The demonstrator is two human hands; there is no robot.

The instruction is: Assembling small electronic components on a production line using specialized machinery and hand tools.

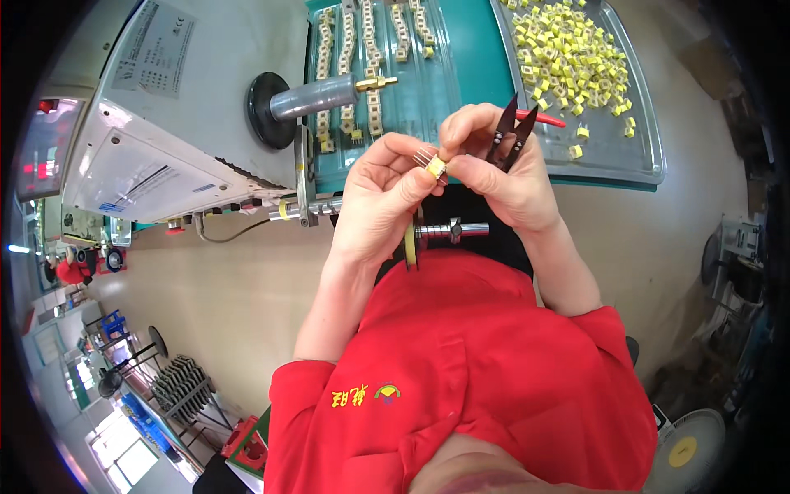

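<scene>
A small yellow coil bobbin [436, 167] with several thin metal pins is held up in front of my chest. My left hand [380, 191] is closed, pinching it between thumb and fingers. The thumb and fingertip of my right hand [502, 177] meet at the bobbin's right edge; whether they grip a fine wire there is too small to tell. Tucked in that same right hand is a pair of dark thread snips [512, 138], blades pointing away from me. Something slim and red [540, 118], perhaps part of the snips, sticks out to the right.
Beyond my hands, a clear tray [448, 90] carries rows of bobbins. At the far right, a grey tray [650, 156] holds a heap of yellow bobbins. On the left stands a machine [222, 49] with a protruding spindle [317, 97]. A yellow tape reel [411, 247] hangs on a rod below my hands.
</scene>
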